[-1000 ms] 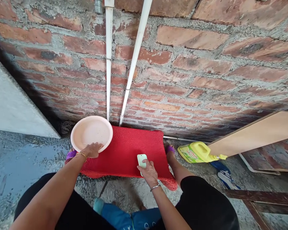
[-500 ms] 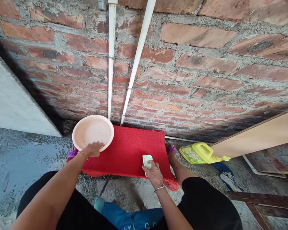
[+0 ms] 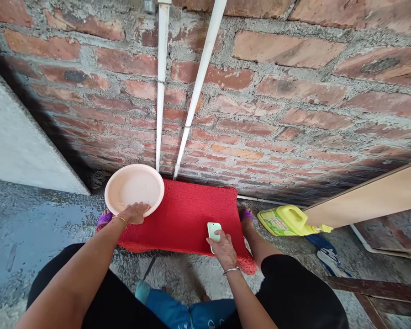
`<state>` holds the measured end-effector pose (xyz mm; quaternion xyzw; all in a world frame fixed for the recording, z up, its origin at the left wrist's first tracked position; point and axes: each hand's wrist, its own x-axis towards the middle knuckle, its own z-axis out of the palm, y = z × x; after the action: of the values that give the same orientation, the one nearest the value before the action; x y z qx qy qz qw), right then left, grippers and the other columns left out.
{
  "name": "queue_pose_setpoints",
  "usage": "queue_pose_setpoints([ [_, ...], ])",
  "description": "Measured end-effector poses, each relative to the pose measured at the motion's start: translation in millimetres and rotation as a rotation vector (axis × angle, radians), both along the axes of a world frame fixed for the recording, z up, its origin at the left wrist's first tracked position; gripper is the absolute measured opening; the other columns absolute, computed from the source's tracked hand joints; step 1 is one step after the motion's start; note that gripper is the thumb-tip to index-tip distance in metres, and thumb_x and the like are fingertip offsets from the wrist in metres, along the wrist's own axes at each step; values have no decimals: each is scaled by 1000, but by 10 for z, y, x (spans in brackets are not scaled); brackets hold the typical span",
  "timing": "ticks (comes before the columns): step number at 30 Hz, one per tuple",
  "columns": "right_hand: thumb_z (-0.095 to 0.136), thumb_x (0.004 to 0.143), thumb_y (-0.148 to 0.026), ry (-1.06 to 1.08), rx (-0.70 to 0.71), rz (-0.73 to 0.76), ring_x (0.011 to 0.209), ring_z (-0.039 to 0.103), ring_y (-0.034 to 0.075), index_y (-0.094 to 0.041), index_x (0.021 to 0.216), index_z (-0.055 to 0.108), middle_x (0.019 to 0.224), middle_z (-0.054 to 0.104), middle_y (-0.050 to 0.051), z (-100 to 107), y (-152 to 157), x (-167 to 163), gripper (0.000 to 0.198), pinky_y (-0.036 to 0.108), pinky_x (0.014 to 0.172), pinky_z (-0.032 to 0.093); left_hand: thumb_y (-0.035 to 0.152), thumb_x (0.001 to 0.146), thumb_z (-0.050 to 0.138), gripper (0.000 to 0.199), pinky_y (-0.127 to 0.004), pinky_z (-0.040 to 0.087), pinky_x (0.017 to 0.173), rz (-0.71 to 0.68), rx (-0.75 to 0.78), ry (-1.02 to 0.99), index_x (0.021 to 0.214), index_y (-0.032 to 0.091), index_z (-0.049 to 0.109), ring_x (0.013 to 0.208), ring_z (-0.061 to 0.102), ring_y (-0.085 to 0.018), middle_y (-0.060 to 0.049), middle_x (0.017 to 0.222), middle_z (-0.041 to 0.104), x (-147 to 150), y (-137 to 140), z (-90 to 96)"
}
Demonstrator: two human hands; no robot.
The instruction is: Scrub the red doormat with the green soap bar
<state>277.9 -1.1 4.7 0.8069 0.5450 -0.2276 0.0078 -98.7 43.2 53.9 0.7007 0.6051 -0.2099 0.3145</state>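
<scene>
A pale pink plastic basin rests at the left end of a wet-looking red cloth draped over something low. My left hand is closed on the basin's near rim, with fingertips reaching over the edge. In my right hand is a pale green scrub brush, pressed flat on the right part of the cloth; its underside is hidden. Several dark specks lie on the basin's bottom.
Behind the cloth rises a brick wall with two white pipes. A yellow detergent jug lies on the floor at right, near a slipper and a leaning board. A grey slab leans at left.
The view has shifted slightly. Both hands keep their holds, and the brush lies slightly farther right on the cloth.
</scene>
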Motion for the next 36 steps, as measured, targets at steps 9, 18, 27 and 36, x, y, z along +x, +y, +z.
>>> queue_pose_setpoints([
  [9, 60, 82, -42, -13, -15, 72, 87, 62, 18, -30, 111, 59, 109, 54, 1, 7, 52, -247, 31, 27, 71, 45, 22, 73, 53, 80, -54, 39, 107, -7, -31, 12, 150, 27, 32, 139, 39, -36, -15, 154, 38, 0, 13, 28],
  [18, 58, 84, -44, -30, -35, 13, 93, 64, 21, -30, 113, 59, 109, 54, 2, 25, 75, -92, 32, 30, 74, 47, 23, 73, 54, 80, -53, 40, 107, -6, -25, 28, 149, 29, 33, 139, 39, -34, -13, 154, 37, 10, 12, 40],
  [27, 58, 83, -43, 34, 12, 6, 88, 61, 22, -26, 113, 60, 110, 54, 5, 68, 181, -79, 35, 33, 74, 47, 24, 72, 55, 80, -56, 40, 106, -8, 9, 3, 150, 28, 34, 137, 41, -36, -14, 150, 42, -25, 11, -93],
  [36, 58, 82, -43, 5, 37, -57, 87, 63, 21, -28, 114, 62, 109, 55, 4, -26, 261, 195, 35, 34, 75, 48, 24, 72, 57, 79, -54, 42, 105, -19, -8, 9, 148, 28, 36, 136, 43, -36, -15, 149, 44, 7, 21, -1],
])
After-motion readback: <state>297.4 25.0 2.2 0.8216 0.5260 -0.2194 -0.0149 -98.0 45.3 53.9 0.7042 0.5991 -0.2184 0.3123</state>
